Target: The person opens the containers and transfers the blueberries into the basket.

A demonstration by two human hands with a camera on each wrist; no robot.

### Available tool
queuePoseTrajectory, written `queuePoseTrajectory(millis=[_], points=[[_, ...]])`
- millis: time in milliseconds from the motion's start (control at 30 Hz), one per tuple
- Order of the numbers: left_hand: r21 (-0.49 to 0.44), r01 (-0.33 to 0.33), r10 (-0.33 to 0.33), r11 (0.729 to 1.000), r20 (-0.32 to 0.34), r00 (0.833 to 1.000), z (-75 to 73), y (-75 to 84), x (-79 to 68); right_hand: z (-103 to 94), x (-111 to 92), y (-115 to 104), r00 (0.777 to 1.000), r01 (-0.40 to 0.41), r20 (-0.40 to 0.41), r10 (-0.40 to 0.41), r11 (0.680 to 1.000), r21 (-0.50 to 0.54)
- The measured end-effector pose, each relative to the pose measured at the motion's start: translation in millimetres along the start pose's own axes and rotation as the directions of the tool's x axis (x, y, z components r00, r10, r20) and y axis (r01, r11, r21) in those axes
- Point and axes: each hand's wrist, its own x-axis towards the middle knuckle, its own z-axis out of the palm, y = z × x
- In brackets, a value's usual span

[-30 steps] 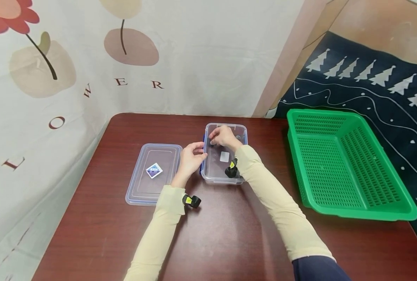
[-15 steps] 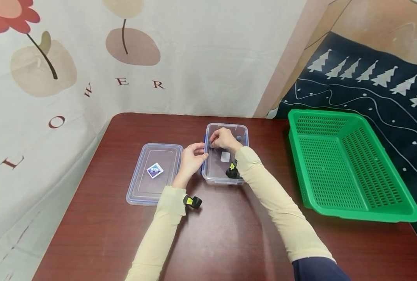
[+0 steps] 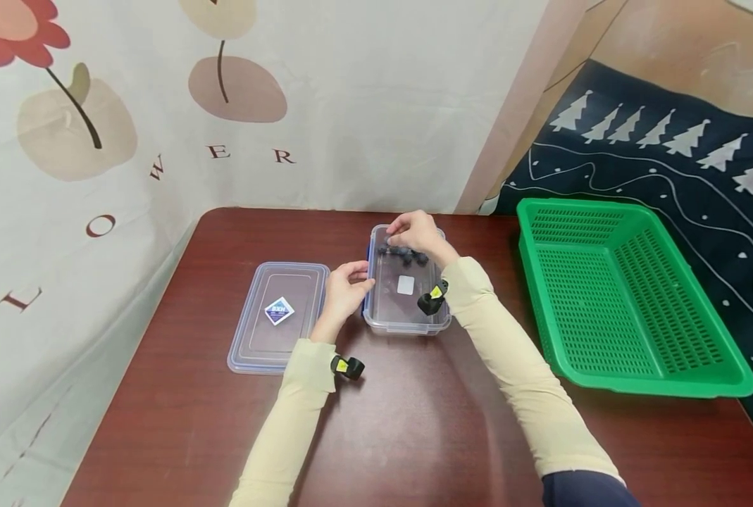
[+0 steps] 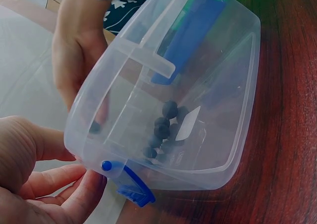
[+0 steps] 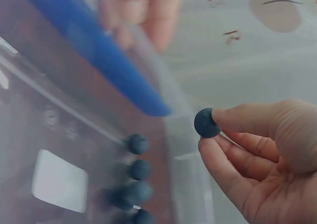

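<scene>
My right hand [image 3: 416,230] pinches one blueberry [image 5: 207,123] between thumb and fingertips, raised over the far end of a clear plastic box [image 3: 382,317]. Inside the box, several loose blueberries [image 3: 408,255] lie grouped near its far end; in the right wrist view some line up along the wall. My left hand [image 3: 346,287] is at the box's left side, its fingers and thumb touching the outer wall by a blue latch [image 4: 131,182]. A white square label [image 3: 406,285] shows on the box floor.
The box's lid [image 3: 277,345], with a blue and white sticker, lies flat on the brown table [image 3: 408,422], left of my left hand. A large green plastic basket [image 3: 594,303] stands on the right. Printed cloths hang behind the table.
My right hand has risen from inside the box and moved slightly back and right, bringing up a blueberry and uncovering the others. My left hand stays at the box's side.
</scene>
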Motion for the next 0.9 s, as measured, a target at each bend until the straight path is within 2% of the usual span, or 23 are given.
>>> queuePoseTrajectory(millis=[233, 433, 900], points=[[-0.005, 0.003, -0.003, 1.0, 0.0, 1.0, 0.8, -1.7, -0.2, -40.7, -13.9, -12.0, 0.998, 0.024, -0.057, -0.021, 0.998, 0.054], [-0.018, 0.015, -0.015, 1.0, 0.005, 1.0, 1.4, -1.6, 0.0, -77.1, -28.4, -14.0, 0.993, 0.04, -0.115, -0.034, 0.998, 0.047], [-0.043, 0.027, -0.027, 0.999, 0.002, 1.0, 3.2, -1.7, 0.7, -145.5, -64.7, 8.8, 0.972, 0.013, -0.234, -0.008, 1.0, 0.018]])
